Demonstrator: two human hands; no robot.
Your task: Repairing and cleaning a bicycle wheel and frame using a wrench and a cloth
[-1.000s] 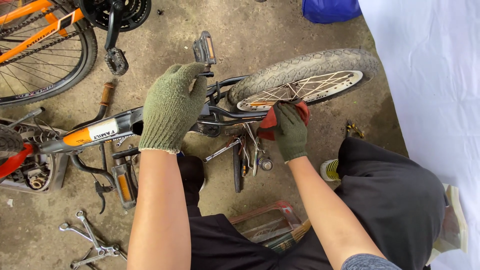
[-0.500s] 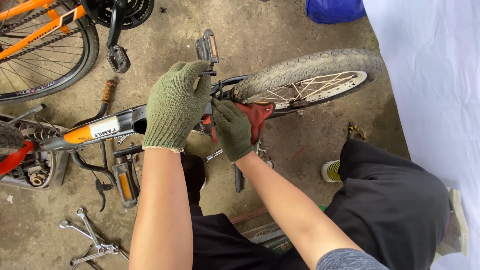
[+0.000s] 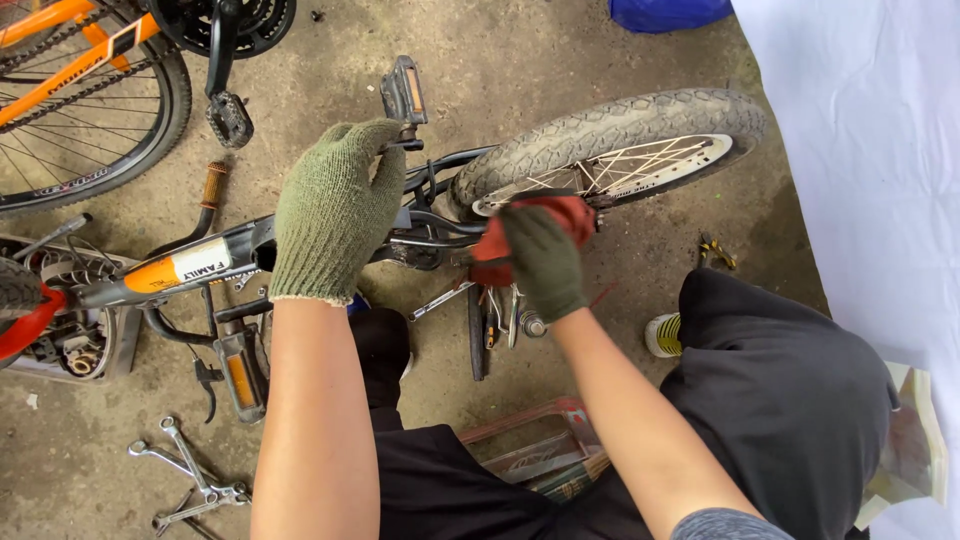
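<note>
Kneeling on the concrete floor (image 3: 600, 40) over a small bicycle lying on its side. Left hand (image 3: 335, 205), in a green knit glove, pressing down on the bicycle frame (image 3: 190, 265), fingers curled closed over the tubes beside the crank; pedal (image 3: 405, 90) sticking up just beyond the fingertips. Right hand (image 3: 540, 255), in a darker glove, gripping a red rag (image 3: 570, 212), fingers closed around it and pushing it against the frame stays where they meet the rear wheel (image 3: 610, 140). Rag sitting just above and partly under the right fingers, touching the metal beside the tyre.

Judging the step as wiping down the rear of the frame. Doing it well probably means keeping the left hand bearing firmly so the bike does not slide, working the rag along each tube rather than dabbing, and keeping the cloth out of the spokes just beyond the fingers.

Wrenches (image 3: 190, 480) lying on the floor well behind the left wrist; an orange bicycle (image 3: 80, 90) standing far to the left of the left fingers; a red crate (image 3: 530, 450) near the knees.
</note>
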